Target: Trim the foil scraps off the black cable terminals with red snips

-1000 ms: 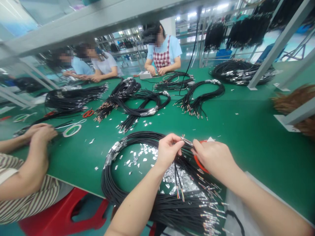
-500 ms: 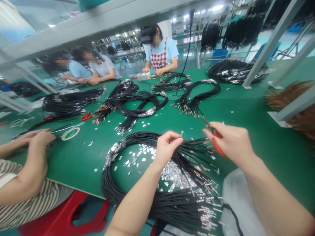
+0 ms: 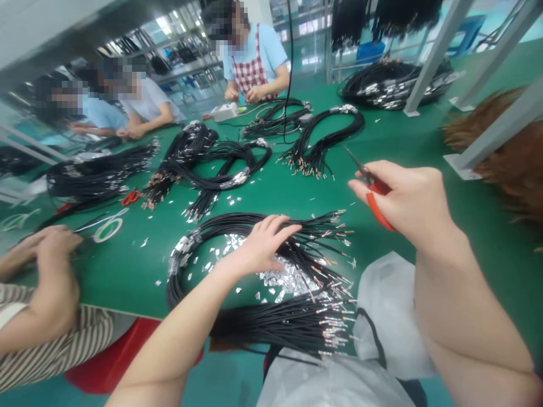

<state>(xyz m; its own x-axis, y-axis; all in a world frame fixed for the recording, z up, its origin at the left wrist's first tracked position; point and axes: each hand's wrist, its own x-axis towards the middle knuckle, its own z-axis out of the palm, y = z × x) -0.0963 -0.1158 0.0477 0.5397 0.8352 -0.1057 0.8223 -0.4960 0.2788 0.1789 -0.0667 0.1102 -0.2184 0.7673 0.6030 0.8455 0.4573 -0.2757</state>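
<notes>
A large looped bundle of black cables (image 3: 271, 325) lies on the green table in front of me, its stripped ends fanned toward the right. Over the upper strands of this bundle is my left hand (image 3: 267, 243), fingers spread, palm down; whether it touches the cables I cannot tell. My right hand (image 3: 407, 198) grips a pair of scissors with orange handles (image 3: 377, 212), the dark blades pointing up and left above the table. Scraps of silver foil (image 3: 284, 280) lie inside the loop, partly behind my left hand. Silver wrap (image 3: 182, 249) binds the loop at its left.
More cable bundles (image 3: 322, 135) lie across the table, with another pair of red scissors (image 3: 130, 197) and a tape roll (image 3: 108, 229). Metal posts (image 3: 432, 62) stand at the right beside brown strands (image 3: 504, 152). A co-worker's hands (image 3: 55, 243) are at the left; other people sit opposite.
My left hand has let go of a thin wire end, opened its fingers and lowered over the bundle. My right hand still holds the scissors. The view has tilted downward.
</notes>
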